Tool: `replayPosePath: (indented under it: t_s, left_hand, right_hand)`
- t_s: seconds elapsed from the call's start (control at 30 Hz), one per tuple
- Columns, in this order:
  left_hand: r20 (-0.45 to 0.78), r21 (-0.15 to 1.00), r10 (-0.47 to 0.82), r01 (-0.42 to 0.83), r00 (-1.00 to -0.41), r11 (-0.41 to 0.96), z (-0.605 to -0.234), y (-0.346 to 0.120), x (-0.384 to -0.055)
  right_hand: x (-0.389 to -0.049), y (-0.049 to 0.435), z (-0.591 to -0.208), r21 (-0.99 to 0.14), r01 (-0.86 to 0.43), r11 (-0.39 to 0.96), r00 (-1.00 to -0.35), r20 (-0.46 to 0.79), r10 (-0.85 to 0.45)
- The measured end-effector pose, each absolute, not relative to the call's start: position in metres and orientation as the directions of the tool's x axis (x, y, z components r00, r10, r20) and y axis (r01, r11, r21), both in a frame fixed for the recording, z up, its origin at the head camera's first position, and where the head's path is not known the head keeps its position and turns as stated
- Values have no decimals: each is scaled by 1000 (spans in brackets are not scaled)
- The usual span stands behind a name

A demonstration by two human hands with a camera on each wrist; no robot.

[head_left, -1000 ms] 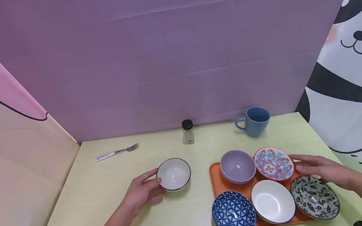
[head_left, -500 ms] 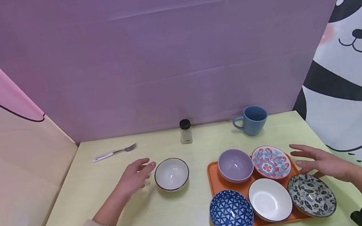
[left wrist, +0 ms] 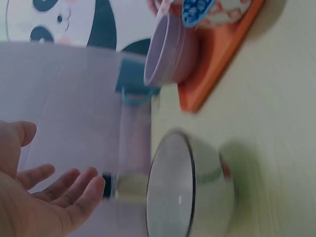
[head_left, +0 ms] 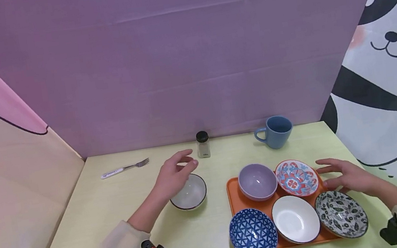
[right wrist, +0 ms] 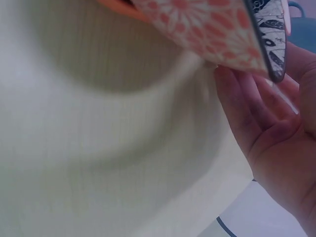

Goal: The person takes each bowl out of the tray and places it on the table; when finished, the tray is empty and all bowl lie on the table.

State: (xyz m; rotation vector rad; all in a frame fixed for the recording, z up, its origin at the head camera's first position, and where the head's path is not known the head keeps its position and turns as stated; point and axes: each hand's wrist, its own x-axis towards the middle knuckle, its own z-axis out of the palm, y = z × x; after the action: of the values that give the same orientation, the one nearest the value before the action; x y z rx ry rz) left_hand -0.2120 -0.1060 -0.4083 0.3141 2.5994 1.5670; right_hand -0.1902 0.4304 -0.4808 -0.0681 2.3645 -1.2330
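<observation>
My left hand, its fingers apart and holding nothing, passes over a white bowl with a dark rim and partly hides it in the head view. Just beyond its fingertips stands a small glass jar with a black lid. In the left wrist view, the palm shows bare beside that bowl. My right hand is at the right side of an orange tray, loosely spread and grasping nothing. Its fingertips are close to a red-and-blue patterned bowl and a black leaf-patterned bowl.
Also on the tray are a purple bowl, a plain white bowl and a blue triangle-patterned bowl, which overhangs the left front corner. A blue mug stands at the back right, a fork lies back left.
My left hand has let go of the dark-rimmed bowl, drawn back left, then moved up and right over it toward the jar. The right hand has come slightly away from the red-patterned bowl.
</observation>
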Motion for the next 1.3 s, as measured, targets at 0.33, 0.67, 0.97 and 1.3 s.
replayPosePath:
  t_s: [0.33, 0.67, 0.97, 1.3]
  left_hand:
    - [-191, 931, 395, -38, -899, 364, -421, -45, -213]
    - [-384, 902, 419, -238, -823, 361, -441, -14, -222]
    - [-442, 883, 416, -303, -795, 359, -447, 0, -222]
    - [-473, 872, 394, -353, -788, 340, -458, 7, -228]
  right_hand:
    - [-197, 432, -483, -777, 220, 590, -886, -413, -213]
    - [-204, 433, -484, -778, 190, 599, -877, -409, -253]
    - [-205, 432, -481, -778, 166, 605, -877, -398, -271]
    - [-207, 431, -485, -774, 224, 593, -873, -430, -231]
